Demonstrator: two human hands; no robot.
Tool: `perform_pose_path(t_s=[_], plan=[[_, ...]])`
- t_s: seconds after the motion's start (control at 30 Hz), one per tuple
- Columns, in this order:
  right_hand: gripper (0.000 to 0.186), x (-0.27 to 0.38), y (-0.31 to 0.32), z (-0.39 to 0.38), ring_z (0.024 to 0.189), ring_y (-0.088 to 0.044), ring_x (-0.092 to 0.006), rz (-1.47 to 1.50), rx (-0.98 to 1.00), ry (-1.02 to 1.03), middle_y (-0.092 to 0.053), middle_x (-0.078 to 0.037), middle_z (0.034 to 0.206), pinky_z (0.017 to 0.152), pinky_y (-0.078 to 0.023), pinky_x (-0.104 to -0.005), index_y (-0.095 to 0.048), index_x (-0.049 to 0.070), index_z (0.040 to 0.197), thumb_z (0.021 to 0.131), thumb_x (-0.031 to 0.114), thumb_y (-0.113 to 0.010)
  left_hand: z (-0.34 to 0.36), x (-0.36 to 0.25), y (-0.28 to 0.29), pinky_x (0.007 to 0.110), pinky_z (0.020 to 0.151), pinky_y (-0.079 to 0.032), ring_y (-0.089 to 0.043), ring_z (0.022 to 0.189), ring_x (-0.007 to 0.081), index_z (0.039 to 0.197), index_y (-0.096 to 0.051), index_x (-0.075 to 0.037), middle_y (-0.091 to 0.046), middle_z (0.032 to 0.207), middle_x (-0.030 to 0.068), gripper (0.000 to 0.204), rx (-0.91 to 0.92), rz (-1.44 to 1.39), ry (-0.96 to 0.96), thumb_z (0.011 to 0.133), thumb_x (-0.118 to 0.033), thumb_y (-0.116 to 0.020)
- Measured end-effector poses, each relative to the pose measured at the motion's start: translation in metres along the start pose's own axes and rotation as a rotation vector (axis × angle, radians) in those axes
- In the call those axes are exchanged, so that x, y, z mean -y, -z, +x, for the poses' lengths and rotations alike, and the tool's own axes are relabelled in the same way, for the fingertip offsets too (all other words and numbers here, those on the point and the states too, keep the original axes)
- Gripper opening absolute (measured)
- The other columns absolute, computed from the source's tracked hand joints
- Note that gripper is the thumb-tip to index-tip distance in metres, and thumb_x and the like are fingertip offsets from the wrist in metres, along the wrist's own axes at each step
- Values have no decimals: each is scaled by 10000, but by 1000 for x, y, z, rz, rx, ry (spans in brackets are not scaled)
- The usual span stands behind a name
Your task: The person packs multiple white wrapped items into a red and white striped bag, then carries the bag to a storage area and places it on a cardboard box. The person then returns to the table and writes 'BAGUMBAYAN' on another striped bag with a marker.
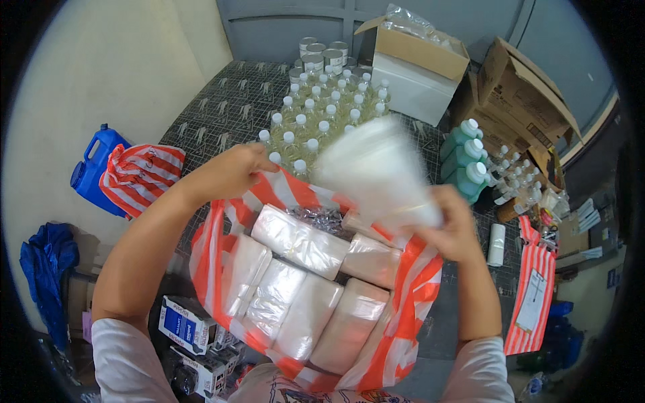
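Note:
A large red-and-white striped plastic bag (pixel 418 295) stands open in front of me. Inside it lie several flat packs of clear plastic bags (pixel 301 243), some side by side and one across them. My left hand (pixel 236 169) is closed on the bag's far left rim and keeps it pulled up. In my right hand (pixel 451 225) is a pack of clear plastic bags (pixel 376 171), held by one end above the bag's far right side. That pack is smeared by motion, and my right fingers are partly hidden behind it.
Capped bottles of pale liquid (pixel 309 124) crowd the dark patterned table, with cans (pixel 334 57) behind. A white box (pixel 413 84), brown cartons (pixel 521 94) and green bottles (pixel 467 168) stand right. A blue jerry can (pixel 101 168) is left; small boxes (pixel 187 326) sit lower left.

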State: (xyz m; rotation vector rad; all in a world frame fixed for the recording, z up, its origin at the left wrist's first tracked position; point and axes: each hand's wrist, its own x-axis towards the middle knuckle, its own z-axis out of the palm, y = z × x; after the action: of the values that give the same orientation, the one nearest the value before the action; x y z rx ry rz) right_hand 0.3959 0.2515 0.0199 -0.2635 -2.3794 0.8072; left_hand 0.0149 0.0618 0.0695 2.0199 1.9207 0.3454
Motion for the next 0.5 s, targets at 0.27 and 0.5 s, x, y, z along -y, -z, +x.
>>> perform_pose_path(t_s=[0.27, 0.5], plan=[[321, 53, -123, 64, 881, -696, -402, -416, 361, 1, -657, -199, 1001, 751, -573, -499, -567, 46, 1119, 809, 62, -650, -10, 6, 0, 361, 890, -499, -624, 986, 297, 1201, -731, -20, -626, 1014, 154, 485, -26, -155, -25, 791, 158, -544], [201, 76, -147, 56, 767, -714, -294, -762, 290, -44, -687, -158, 875, 656, -567, -433, -642, 72, 997, 801, 108, -664, -16, 1, 5, 385, 880, -497, -614, 991, 336, 1173, -739, -14, -611, 1003, 174, 513, -40, -51, -28, 753, 152, -495]])
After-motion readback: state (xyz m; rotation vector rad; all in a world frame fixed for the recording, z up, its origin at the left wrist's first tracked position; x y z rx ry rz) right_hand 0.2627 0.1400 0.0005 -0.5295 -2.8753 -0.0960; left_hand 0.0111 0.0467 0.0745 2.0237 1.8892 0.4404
